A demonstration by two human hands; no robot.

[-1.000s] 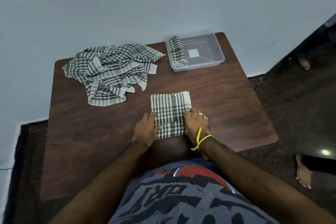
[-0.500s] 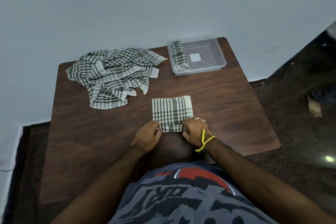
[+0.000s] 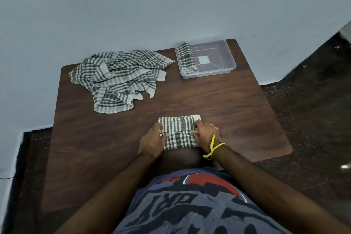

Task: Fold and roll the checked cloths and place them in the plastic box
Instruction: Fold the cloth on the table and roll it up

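Note:
A folded green-and-white checked cloth (image 3: 179, 131) lies near the table's front edge, its near part wound into a roll. My left hand (image 3: 152, 141) grips the roll's left end and my right hand (image 3: 207, 136) grips its right end; a short flat strip of cloth still lies beyond the roll. A loose heap of checked cloths (image 3: 119, 79) sits at the back left. The clear plastic box (image 3: 226, 57) stands at the back right with one rolled cloth (image 3: 187, 58) lying along its left side.
The brown wooden table (image 3: 237, 112) stands against a pale blue wall. Dark floor runs along the right and left sides. My torso in a printed grey shirt fills the bottom of the view.
Both hands have rolled the cloth away from me, so the roll is thicker and the flat part beyond it shorter. The heap and the box have not moved.

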